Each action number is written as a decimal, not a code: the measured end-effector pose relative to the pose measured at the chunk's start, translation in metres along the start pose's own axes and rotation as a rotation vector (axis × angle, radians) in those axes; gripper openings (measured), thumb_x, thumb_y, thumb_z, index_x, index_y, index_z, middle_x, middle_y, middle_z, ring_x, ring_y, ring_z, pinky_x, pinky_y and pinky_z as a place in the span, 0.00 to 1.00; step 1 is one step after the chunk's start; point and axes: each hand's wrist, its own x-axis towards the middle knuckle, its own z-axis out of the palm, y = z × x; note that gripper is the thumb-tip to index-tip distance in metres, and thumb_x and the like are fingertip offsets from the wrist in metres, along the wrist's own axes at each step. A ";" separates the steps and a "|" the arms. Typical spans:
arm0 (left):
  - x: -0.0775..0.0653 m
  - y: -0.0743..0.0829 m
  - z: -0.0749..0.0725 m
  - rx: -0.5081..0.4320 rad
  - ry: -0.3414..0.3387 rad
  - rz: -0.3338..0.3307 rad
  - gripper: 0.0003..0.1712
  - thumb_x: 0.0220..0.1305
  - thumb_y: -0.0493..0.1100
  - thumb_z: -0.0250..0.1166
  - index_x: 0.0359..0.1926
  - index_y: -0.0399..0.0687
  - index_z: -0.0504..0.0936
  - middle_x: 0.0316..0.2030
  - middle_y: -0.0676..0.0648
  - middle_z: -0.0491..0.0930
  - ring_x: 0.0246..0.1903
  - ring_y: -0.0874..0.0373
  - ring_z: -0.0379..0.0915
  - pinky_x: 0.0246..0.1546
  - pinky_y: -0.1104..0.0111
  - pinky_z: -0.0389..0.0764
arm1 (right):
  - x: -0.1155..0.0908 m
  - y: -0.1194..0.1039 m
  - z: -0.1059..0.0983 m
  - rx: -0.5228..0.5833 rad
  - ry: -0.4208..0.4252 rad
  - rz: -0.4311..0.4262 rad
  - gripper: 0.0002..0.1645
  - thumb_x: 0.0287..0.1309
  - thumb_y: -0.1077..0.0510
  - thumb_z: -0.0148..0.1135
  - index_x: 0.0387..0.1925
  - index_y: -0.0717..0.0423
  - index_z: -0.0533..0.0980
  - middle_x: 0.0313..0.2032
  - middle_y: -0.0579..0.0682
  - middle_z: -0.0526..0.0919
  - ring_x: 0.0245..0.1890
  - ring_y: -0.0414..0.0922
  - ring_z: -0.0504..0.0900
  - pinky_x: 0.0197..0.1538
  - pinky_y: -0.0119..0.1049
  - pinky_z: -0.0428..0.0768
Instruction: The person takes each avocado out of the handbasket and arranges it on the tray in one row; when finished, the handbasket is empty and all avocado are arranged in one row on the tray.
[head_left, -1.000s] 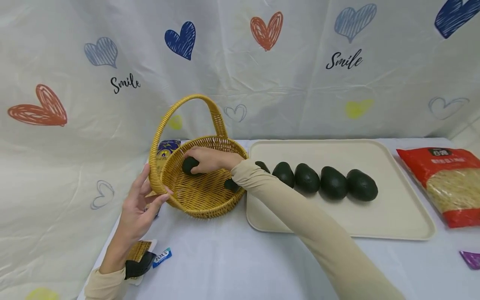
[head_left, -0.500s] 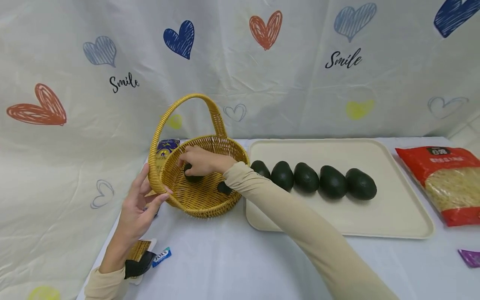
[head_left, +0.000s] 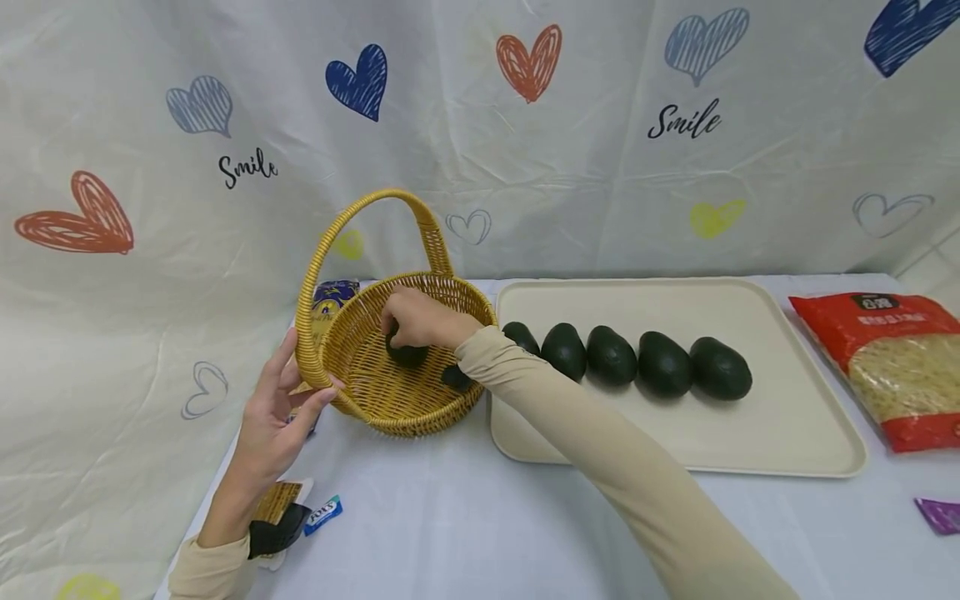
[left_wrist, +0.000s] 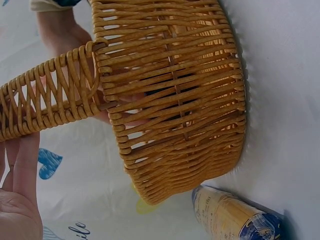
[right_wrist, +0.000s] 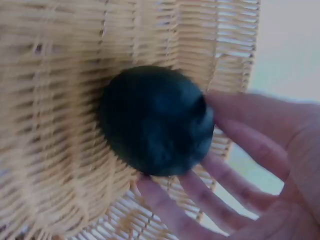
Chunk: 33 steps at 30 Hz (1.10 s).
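Observation:
A yellow wicker basket (head_left: 405, 408) with a tall hoop handle (head_left: 311, 308) stands left of the tray. My left hand (head_left: 277, 421) grips the handle's lower left end, fingers behind it and thumb near the rim. In the left wrist view the fingers (left_wrist: 25, 165) lie against the woven handle. Inside the basket, my right hand (head_left: 420, 318) holds a dark green avocado (head_left: 408, 354) over the basket floor. The right wrist view, slightly blurred, shows thumb and fingertips round one end of the avocado (right_wrist: 155, 120). Whether it touches the weave is unclear.
Several avocados (head_left: 664, 365) lie in a row on a cream tray (head_left: 780, 425) right of the basket. A red pasta bag (head_left: 892, 367) lies farther right, near a purple packet (head_left: 937, 515). A blue-and-yellow package (left_wrist: 230, 215) sits behind the basket; a small blue packet (head_left: 323, 515) lies in front.
My right hand first shifts slightly left, then back to the right within the basket. The avocado now sits farther right and a little nearer. My left hand stays on the handle.

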 end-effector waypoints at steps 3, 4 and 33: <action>0.000 0.000 0.000 -0.002 -0.001 0.005 0.57 0.57 0.12 0.63 0.83 0.39 0.50 0.51 0.62 0.81 0.56 0.68 0.79 0.52 0.79 0.80 | 0.001 0.003 0.001 0.033 -0.062 0.034 0.17 0.65 0.62 0.73 0.54 0.61 0.85 0.54 0.54 0.86 0.57 0.49 0.79 0.60 0.37 0.77; 0.000 0.000 0.000 -0.002 -0.002 0.008 0.57 0.58 0.12 0.64 0.83 0.39 0.50 0.51 0.62 0.81 0.57 0.68 0.79 0.52 0.79 0.81 | 0.001 0.003 0.001 0.038 -0.077 0.044 0.19 0.65 0.61 0.73 0.56 0.61 0.84 0.55 0.54 0.86 0.57 0.48 0.79 0.59 0.36 0.78; -0.002 0.000 0.002 -0.023 0.010 0.023 0.58 0.55 0.10 0.62 0.83 0.40 0.50 0.50 0.63 0.82 0.54 0.69 0.80 0.52 0.79 0.81 | -0.031 -0.009 -0.021 0.071 -0.173 0.127 0.33 0.62 0.54 0.76 0.66 0.54 0.77 0.63 0.52 0.79 0.55 0.45 0.77 0.54 0.37 0.79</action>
